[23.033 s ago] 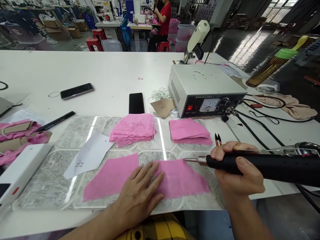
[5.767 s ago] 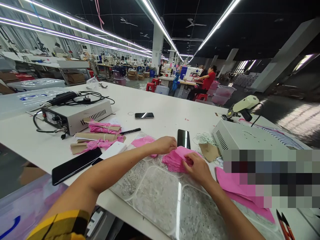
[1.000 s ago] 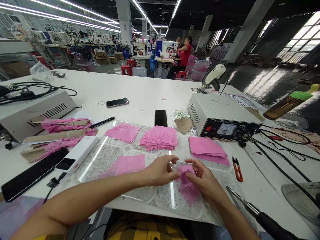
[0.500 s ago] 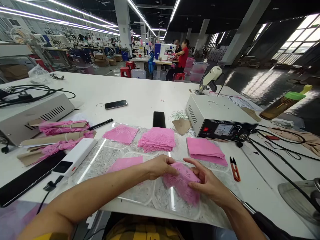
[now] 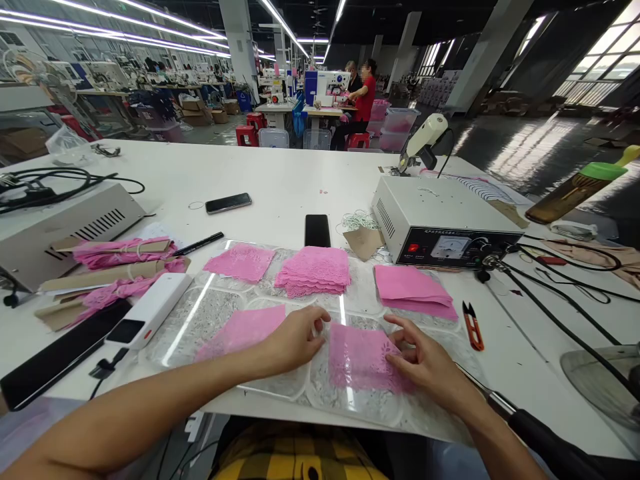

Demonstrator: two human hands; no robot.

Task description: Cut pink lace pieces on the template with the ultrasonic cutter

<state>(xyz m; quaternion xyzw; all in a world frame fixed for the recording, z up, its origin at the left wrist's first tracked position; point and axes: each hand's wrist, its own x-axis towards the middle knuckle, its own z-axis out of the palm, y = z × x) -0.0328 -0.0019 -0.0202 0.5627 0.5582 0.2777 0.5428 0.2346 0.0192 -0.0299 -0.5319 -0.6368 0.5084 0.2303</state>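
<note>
Head view: lace (image 5: pixel 363 367) on the mat (image 5: pixel 365 412), between the two hands. Clock directions run from its centre, 12 o'clock pointing away from the wearer. Principal risk, by judgement: the material is thin, so a careless lift of the fingers could drag or crease it. A backward sweep of the right wrist might also knock the tool (image 5: pixel 547 443), which lies close by at 4 o'clock. Appearance: pink, partly see-through, roughly four-sided, nearly flat; a glare stripe crosses it, and openwork flowers mark its 2 o'clock corner. Layer count cannot be told. At 3 o'clock, the right hand (image 5: pixel 425 357) touches the edge, index finger raised from thumb; whether any fingers pinch the lace cannot be told. At 9 o'clock, the left hand (image 5: pixel 295 343) curls loosely just beside it, thumb and index parted, holding nothing. Farther out: lace stack (image 5: pixel 313 270), 11 o'clock; plain stack (image 5: pixel 413 288), 1 o'clock; snips (image 5: pixel 473 328), between 2 and 3.
</note>
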